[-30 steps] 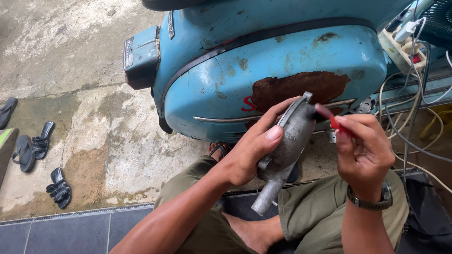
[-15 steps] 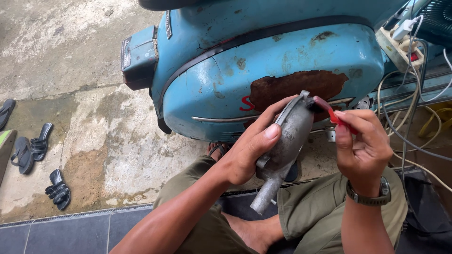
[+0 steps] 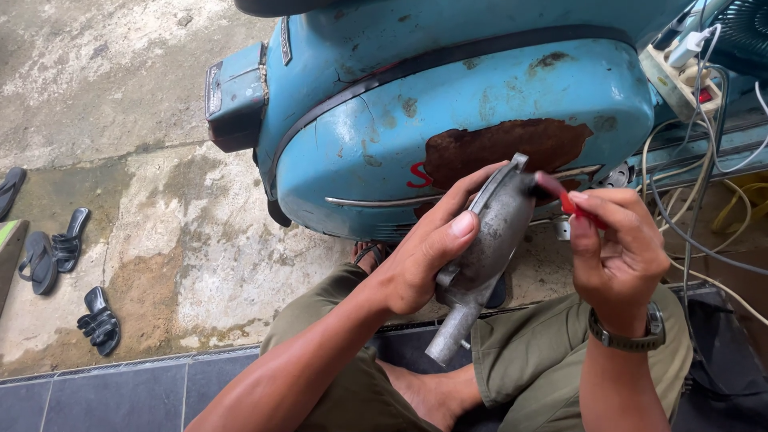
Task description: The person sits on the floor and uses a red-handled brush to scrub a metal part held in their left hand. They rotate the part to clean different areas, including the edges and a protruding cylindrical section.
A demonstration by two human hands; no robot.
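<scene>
1. Seated cross-legged in olive shorts, a person works over their lap; watch (image 3: 632, 336) on R wrist.
2. L hand (image 3: 424, 260) wraps a grey metal casting (image 3: 488, 248), held tilted, tube end down toward the knees.
3. R hand (image 3: 616, 256) pinches a red-handled tool (image 3: 570, 204), tip at the casting's upper rim.
4. Just behind: blue scooter (image 3: 384, 136) w/ rust patch on its side panel.
5. Far R: power strip (image 3: 680, 72) & tangled cables; far L: sandals (image 3: 52, 244) on stained concrete.

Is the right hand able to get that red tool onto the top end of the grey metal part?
Probably yes: the right hand holds the red tool right at the grey metal part, whose top edge shows bare.
</scene>
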